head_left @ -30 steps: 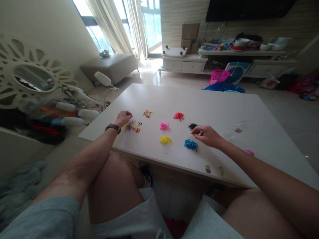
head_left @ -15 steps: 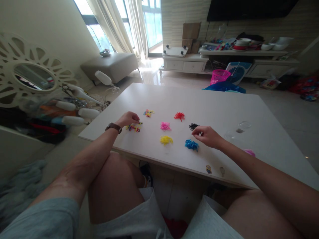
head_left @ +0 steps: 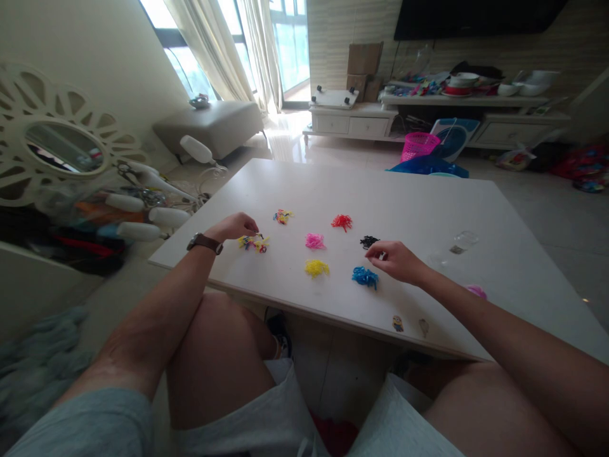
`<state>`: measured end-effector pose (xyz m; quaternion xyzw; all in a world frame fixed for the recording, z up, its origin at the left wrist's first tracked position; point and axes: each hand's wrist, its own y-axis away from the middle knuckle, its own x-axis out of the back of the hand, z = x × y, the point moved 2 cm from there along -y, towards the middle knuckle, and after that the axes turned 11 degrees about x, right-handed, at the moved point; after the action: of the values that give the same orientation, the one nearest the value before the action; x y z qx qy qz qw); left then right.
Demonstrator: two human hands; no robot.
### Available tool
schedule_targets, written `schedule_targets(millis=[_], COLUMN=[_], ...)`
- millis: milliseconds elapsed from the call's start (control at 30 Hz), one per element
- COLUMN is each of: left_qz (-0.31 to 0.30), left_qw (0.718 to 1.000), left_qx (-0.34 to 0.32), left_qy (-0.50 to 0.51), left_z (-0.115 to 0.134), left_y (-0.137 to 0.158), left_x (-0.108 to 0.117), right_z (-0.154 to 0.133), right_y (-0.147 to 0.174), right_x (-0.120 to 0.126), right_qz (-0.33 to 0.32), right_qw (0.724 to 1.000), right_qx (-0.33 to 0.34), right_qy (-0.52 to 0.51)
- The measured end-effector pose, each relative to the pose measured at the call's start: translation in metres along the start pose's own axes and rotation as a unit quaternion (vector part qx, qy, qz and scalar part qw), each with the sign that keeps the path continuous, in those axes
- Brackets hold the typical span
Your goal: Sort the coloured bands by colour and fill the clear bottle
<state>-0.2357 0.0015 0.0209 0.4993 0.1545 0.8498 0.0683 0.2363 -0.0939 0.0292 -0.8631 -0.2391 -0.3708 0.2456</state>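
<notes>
My left hand (head_left: pixel 241 225), with a watch on its wrist, is closed in a pinch on a few small dark and yellow rubber bands (head_left: pixel 259 236). It hangs over the near mixed-colour pile of bands (head_left: pixel 254 244). A second mixed pile (head_left: pixel 282 217) lies just beyond. My right hand (head_left: pixel 392 260) is closed, fingertips together, beside the black pile (head_left: pixel 368 242); what it holds, if anything, I cannot make out. Between the hands lie a pink pile (head_left: pixel 314 241), a yellow pile (head_left: pixel 316 268), a red pile (head_left: pixel 341 221) and a blue pile (head_left: pixel 365 277).
A yellow-and-blue cartoon figure (head_left: pixel 398 324) and a small clear piece (head_left: pixel 423 327) lie by the near edge of the white table (head_left: pixel 295 184). Clear plastic containers (head_left: pixel 465 237) and a pink item (head_left: pixel 476 292) are at the right. A white lamp (head_left: pixel 169 217) stands beyond the left edge.
My left hand has moved a little to the left over the near mixed pile, the small bands still pinched in it. My right hand has stayed beside the black pile.
</notes>
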Motion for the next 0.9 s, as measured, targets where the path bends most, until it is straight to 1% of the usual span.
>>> schedule_targets(millis=[100,200,300,400,533,600,667,733,800,900], left_qz=[0.009,0.019,0.005,0.001,0.049,0.065,0.056,0.027,-0.005,-0.031], left_qw=[1.0,0.999,0.998,0.998,0.995,0.995,0.998,0.999,0.995,0.98], left_qx=[-0.005,0.015,0.032,0.033,0.028,0.023,0.0,-0.038,-0.084,-0.185], left_qy=[-0.011,-0.031,-0.048,-0.062,-0.077,-0.066,-0.025,0.028,0.056,0.073], left_z=[0.0,0.004,0.011,0.017,0.02,0.022,0.029,0.044,0.067,0.11], left_y=[0.003,0.006,0.011,0.014,0.016,0.017,0.019,0.025,0.034,0.054], left_x=[0.003,0.005,0.004,0.004,0.005,0.004,-0.001,-0.011,-0.025,-0.049], right_z=[0.0,-0.001,-0.002,-0.002,-0.002,-0.001,-0.001,-0.002,-0.002,-0.002], right_y=[0.0,-0.001,-0.001,-0.001,-0.001,-0.001,-0.002,-0.002,-0.002,-0.002], right_x=[-0.001,-0.001,0.0,0.0,0.0,0.0,-0.001,-0.002,-0.003,-0.004], right_qz=[-0.001,-0.004,-0.008,-0.011,-0.009,-0.007,-0.005,-0.005,-0.005,-0.012], right_qw=[1.0,1.0,1.0,1.0,1.0,1.0,1.0,1.0,1.0,1.0], right_qx=[0.0,0.003,0.001,0.0,0.002,0.004,0.005,0.004,0.005,0.008], right_qy=[-0.002,-0.002,0.003,0.003,0.003,0.0,-0.001,-0.003,-0.004,-0.008])
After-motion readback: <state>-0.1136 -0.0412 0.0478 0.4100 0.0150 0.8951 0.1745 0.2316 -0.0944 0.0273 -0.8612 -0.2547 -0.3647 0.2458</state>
